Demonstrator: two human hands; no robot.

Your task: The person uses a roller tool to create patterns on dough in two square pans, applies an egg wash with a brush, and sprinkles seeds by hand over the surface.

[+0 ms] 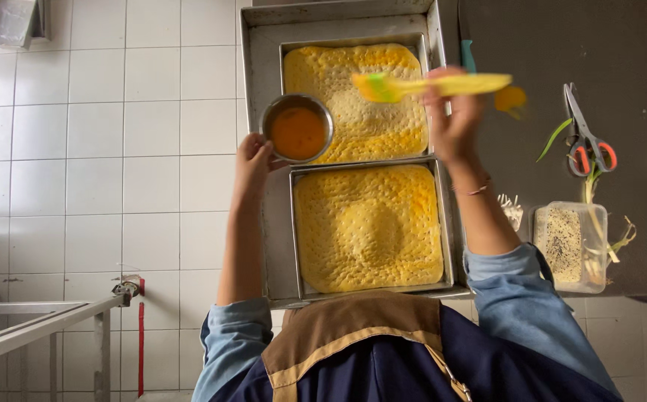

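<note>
Left hand clasps the rim of a small metal bowl of orange wash, light but spillable, over the far dough pan, while right hand pinches the yellow brush by its stiff handle, soft bristles dripping.

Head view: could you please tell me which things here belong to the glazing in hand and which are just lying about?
In use: left hand with glaze bowl; right hand with brush; two dough pans; tray.

Lying about: scissors; seed tub; green stalks.
</note>
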